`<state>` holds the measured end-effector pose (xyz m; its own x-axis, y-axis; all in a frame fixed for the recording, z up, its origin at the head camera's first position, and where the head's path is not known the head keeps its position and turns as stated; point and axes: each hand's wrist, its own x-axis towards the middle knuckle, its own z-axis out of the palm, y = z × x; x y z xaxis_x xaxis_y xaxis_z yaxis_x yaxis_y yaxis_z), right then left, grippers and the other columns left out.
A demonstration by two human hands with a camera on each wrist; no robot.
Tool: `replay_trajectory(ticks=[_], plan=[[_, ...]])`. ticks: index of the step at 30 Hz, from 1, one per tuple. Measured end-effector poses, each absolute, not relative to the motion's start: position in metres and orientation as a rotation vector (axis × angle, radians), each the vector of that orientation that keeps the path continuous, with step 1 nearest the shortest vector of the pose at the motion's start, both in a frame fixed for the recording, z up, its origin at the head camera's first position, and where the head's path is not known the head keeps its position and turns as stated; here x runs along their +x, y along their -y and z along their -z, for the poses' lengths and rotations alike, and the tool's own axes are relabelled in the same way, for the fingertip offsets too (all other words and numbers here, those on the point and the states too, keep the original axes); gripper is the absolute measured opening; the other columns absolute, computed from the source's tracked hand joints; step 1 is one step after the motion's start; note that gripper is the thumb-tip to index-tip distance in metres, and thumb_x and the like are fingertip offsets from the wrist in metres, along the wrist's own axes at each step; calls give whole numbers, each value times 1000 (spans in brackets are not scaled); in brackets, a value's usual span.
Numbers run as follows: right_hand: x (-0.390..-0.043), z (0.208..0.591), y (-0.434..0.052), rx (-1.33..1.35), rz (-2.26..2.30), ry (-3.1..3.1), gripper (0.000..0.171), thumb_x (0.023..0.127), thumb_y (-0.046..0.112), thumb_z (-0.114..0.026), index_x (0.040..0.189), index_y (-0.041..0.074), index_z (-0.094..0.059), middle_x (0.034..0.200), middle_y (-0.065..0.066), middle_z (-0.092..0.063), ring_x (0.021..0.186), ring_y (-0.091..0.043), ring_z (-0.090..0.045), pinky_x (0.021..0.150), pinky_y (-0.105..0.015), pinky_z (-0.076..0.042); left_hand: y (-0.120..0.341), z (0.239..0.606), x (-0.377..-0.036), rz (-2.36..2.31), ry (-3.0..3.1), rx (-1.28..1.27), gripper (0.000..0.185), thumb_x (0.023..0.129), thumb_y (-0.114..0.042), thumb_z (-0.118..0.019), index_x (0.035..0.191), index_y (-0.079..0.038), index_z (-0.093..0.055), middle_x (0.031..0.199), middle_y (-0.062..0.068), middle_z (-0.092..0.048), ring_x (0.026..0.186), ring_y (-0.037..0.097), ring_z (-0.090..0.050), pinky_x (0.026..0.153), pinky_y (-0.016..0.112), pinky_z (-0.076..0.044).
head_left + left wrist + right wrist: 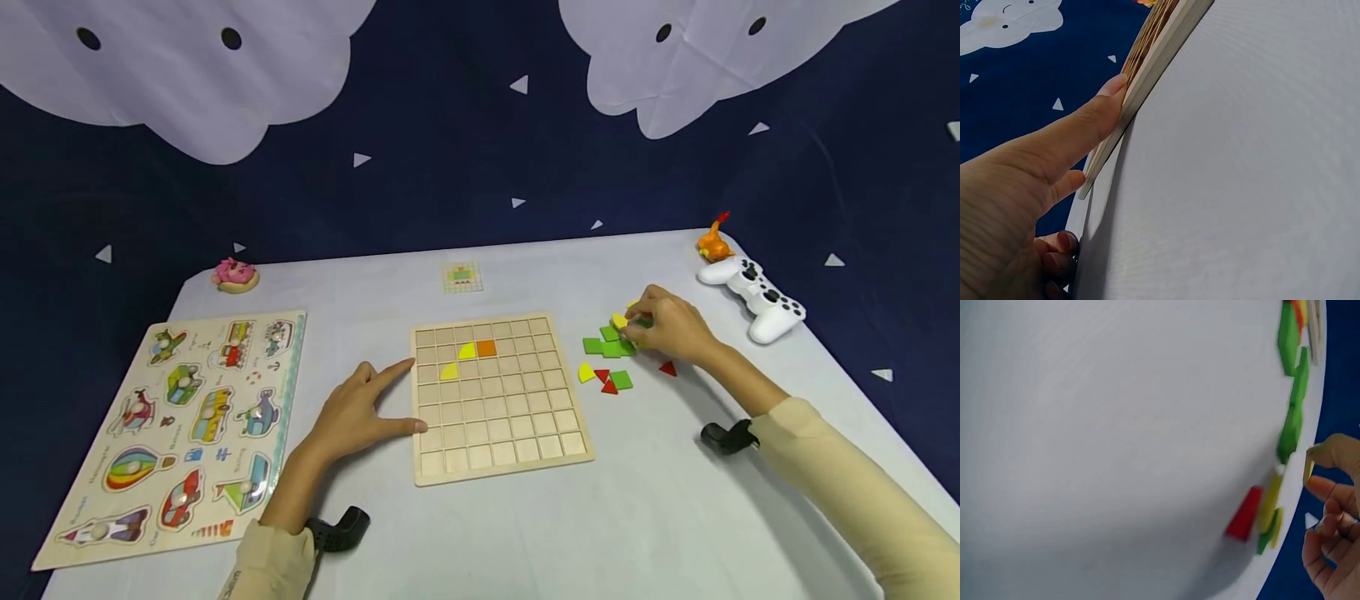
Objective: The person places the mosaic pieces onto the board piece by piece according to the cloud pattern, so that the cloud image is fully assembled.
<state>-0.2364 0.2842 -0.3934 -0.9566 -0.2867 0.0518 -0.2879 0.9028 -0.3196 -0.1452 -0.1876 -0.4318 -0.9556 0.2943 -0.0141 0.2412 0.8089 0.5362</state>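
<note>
yellow piece pinched, board steadied

i see my right hand point(667, 327) at the heap of flat coloured pieces point(611, 354) right of the wooden grid board point(498, 396), thumb and fingertip pinching a thin yellow piece point(1308, 467). around it lie green squares, red triangles and a yellow quarter-round on the smooth pale table point(660, 517). my left hand point(360, 412) rests with fingers straight, forefinger and thumb against the board's left edge. three cells near the board's top hold two yellow quarter-rounds and an orange square point(486, 348).
</note>
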Motion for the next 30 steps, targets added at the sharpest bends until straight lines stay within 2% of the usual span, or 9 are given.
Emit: replay_trajectory(ticks=[7, 15, 23, 30], plan=[[-228, 387, -246, 706, -563, 2975, 22, 81, 19, -79, 98, 5, -76, 91, -6, -55, 72, -16, -47, 62, -30, -39, 189, 433, -145, -824, -2895, 411, 99, 66, -63, -82, 150, -25, -45, 89, 6, -44, 68, 17, -38, 62, 30, -31], [-216, 389, -196, 1035, -635, 2866, 19, 80, 17, -80, 95, 6, -76, 91, -3, -58, 69, -16, -51, 59, -26, -42, 187, 433, -147, -833, -2887, 409, 100, 66, -64, -82, 150, -25, -45, 90, 5, -45, 69, 17, -38, 62, 30, -32], [-209, 388, -146, 1202, -613, 2854, 21, 81, 20, -78, 97, 7, -76, 93, 0, -56, 75, -13, -52, 66, -28, -46, 186, 432, -148, -836, -2887, 423, 99, 66, -64, -82, 150, -26, -45, 88, 5, -45, 68, 17, -38, 61, 30, -32], [-201, 392, -106, 1301, -535, 2847, 22, 83, 24, -76, 98, 8, -77, 91, 1, -55, 73, -7, -48, 64, -22, -45, 186, 432, -148, -829, -2880, 415, 99, 66, -63, -82, 150, -27, -45, 87, 5, -44, 68, 17, -37, 61, 30, -32]])
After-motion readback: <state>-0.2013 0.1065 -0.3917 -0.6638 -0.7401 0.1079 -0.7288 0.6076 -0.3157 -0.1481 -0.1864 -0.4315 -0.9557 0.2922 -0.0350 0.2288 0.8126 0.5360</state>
